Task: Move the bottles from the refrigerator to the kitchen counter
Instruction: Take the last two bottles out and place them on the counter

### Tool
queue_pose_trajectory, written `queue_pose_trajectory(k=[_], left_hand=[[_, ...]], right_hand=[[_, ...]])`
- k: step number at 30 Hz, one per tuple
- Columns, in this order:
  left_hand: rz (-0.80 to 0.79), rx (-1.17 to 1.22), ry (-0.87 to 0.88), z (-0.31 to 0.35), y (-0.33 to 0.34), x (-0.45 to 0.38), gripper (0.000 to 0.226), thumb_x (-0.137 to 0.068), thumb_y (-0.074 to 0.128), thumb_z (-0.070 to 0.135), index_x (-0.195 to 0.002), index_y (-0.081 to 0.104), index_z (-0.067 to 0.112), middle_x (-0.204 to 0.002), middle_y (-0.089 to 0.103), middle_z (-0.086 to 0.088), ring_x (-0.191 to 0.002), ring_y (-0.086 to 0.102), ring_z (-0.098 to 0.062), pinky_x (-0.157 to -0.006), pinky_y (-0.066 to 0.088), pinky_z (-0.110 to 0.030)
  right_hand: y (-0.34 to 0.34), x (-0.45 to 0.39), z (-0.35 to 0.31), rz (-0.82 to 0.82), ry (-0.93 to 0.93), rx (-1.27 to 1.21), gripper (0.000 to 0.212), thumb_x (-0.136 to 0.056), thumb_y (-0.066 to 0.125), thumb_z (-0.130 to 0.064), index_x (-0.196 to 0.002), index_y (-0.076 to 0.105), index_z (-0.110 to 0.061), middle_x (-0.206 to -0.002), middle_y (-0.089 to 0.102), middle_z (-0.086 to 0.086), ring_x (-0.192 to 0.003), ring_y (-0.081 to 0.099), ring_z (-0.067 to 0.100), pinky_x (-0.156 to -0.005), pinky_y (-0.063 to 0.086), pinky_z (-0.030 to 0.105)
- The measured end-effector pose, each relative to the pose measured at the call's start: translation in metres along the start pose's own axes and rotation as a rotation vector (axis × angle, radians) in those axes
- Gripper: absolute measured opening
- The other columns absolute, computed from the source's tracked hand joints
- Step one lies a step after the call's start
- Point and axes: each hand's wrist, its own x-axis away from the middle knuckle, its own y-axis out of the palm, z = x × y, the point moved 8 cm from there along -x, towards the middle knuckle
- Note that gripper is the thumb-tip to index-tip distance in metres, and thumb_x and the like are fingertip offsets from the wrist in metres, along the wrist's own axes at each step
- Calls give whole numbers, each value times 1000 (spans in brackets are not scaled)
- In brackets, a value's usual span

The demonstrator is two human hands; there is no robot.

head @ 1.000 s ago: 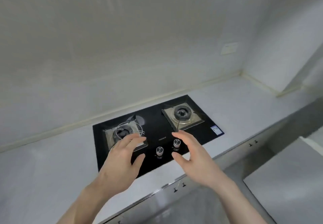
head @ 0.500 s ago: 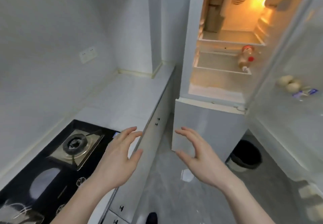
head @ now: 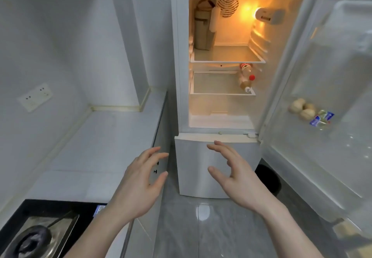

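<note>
Hands first, both raised in front of the person at about waist height: the left hand and the right hand hang in the air with fingers spread and only loosely bent, palms facing each other, holding nothing and touching nothing. Below the left forearm sits the corner of a black gas hob let into the pale kitchen counter, which runs away along the left wall to the refrigerator.

The refrigerator's lower door is closed, and stands just past the fingertips. The upper door is swung wide to the right, and its clear shelf holds a few round pale items beside a small blue and white packet. A dark bin stands on the grey floor between the lower door and the open one.

Inside the lit upper compartment, the bottles lie at the right end of the middle shelf, caps toward the front, one with a red cap and one with a white; how many there are I cannot tell. On the top shelf a tall beige container stands at the back left. A wall socket is set above the counter.
</note>
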Motion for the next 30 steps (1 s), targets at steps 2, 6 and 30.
queue_pose_trajectory(k=[2,6,30], left_hand=[[-12,13,19,-9,-1,-28,42,-99,58,39,-139,50,46,-153,32,29,-137,37,3,-113,37,-28],[-47,25,77,-14,10,-81,42,-98,60,37,-139,51,44,-153,34,28,-137,39,-1,-108,45,-36],[-223,9,247,92,193,-394,45,-95,63,34,-138,54,36,-151,41,12,-135,45,-11,-112,36,-29]], right_hand=[[-6,-23,2,37,10,-3,51,-102,61,-36,-146,43,-52,-159,27,-33,-146,27,-11,-123,31,33],[-19,-48,15,103,45,-3,51,-101,61,-36,-146,43,-51,-157,29,-36,-145,28,-12,-122,33,32],[-176,-241,180,300,172,-47,49,-99,64,-24,-140,49,-47,-146,43,-30,-130,48,-2,-111,44,32]])
